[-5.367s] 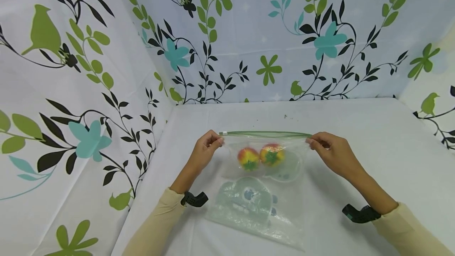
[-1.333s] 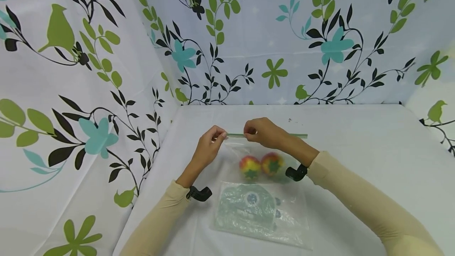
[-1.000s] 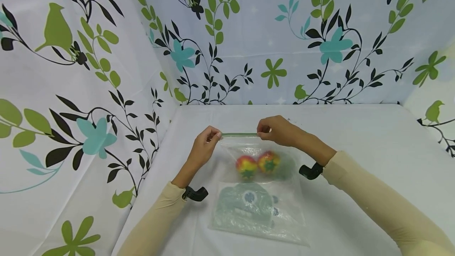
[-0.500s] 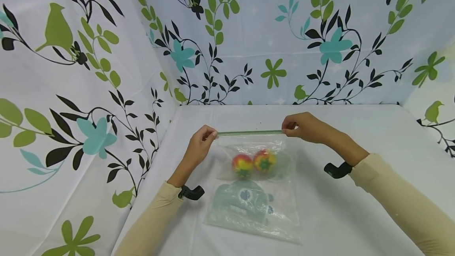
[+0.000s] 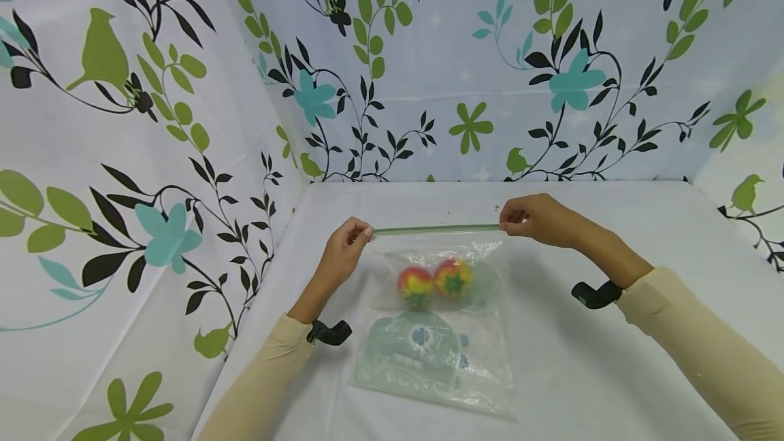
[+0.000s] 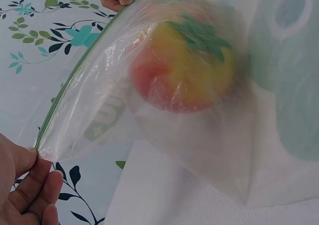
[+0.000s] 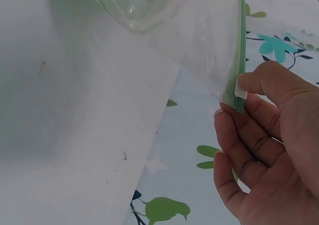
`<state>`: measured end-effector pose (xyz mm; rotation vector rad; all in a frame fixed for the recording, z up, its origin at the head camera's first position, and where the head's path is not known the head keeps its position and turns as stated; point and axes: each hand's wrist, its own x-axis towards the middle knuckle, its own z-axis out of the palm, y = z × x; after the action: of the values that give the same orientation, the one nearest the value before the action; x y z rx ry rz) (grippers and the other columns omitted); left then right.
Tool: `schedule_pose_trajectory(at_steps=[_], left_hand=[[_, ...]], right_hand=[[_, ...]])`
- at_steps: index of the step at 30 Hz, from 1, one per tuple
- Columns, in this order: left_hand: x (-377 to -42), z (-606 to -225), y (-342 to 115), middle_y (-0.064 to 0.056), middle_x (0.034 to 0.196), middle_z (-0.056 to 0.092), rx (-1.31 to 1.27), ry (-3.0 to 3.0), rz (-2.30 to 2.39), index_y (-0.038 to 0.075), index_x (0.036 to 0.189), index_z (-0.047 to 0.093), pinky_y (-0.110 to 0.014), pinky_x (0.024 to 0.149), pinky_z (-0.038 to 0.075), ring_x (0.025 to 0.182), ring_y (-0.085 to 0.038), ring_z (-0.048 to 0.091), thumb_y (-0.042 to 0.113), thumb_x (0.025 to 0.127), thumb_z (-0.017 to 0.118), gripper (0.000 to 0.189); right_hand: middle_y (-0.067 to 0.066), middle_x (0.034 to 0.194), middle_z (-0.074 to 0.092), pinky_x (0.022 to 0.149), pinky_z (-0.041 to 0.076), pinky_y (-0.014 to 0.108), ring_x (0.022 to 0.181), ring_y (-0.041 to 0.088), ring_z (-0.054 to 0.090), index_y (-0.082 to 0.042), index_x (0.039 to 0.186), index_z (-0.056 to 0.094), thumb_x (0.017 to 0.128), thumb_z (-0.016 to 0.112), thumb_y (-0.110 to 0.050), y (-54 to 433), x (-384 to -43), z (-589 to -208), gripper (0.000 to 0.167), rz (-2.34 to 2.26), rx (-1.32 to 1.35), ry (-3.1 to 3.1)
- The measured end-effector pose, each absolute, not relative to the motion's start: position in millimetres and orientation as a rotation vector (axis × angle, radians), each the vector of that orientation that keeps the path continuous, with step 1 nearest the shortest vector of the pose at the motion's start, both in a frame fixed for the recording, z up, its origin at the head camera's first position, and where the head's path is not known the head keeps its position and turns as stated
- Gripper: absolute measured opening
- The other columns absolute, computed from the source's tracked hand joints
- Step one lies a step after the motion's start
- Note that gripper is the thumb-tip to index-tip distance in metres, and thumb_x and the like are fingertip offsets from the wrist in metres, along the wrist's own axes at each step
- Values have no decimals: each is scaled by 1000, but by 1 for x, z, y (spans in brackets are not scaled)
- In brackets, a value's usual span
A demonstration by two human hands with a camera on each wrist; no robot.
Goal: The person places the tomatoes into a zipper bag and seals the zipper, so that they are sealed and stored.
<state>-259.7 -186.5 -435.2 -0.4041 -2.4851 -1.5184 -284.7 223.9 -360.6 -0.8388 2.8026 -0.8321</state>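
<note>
My left hand point(image 5: 344, 250) pinches the left end of the green zip strip point(image 5: 435, 229) on a clear slider bag point(image 5: 490, 376). At the strip's other end, my right hand point(image 5: 542, 220) pinches the white slider point(image 7: 240, 89) between thumb and fingers, close to the corner. Inside the upper part of the bag lie two round red-and-yellow fruits with green leafy tops, a left one point(image 5: 415, 286) and a right one point(image 5: 453, 278). Pale green shapes point(image 5: 410, 352) with a white-ringed blue spot show on the lower part. The strip runs straight between both hands.
The bag's lower part lies on a white-covered table point(image 5: 612, 359). Small dark specks point(image 7: 124, 156) dot the cloth beyond the right hand. A leaf-and-bird patterned curtain point(image 5: 392, 87) stands behind and to the left. Each wrist wears a black camera.
My right hand has slid along the zip strip from near the left hand to the right end. The left hand keeps its pinch at the left corner; the bag has shifted slightly left.
</note>
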Motion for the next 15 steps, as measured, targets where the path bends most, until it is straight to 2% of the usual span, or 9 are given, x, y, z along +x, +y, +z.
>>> schedule_pose_trajectory(at_steps=[6,11,15], left_hand=[[-262,-438,-187,-10,106,70,-379,-2507,-1517,8,116,68,-30,78,46,93,-23,60,22,111,56,19],[-265,-439,-185,-10,113,71,-373,-2542,-1477,7,127,67,-36,87,51,106,-25,66,25,112,55,26],[-265,-438,-184,-11,127,69,-355,-2565,-1417,7,134,63,-45,98,52,117,-27,66,28,112,54,32]], right_hand=[[-3,91,73,79,56,37,89,17,66,-11,102,74,100,72,-14,224,-289,-372,4,-849,-865,2852],[-1,94,73,81,57,38,93,20,67,-7,108,75,100,72,-12,226,-289,-376,9,-846,-881,2875],[3,99,74,84,57,42,98,24,67,-3,115,74,101,70,-12,228,-286,-374,17,-816,-874,2907]])
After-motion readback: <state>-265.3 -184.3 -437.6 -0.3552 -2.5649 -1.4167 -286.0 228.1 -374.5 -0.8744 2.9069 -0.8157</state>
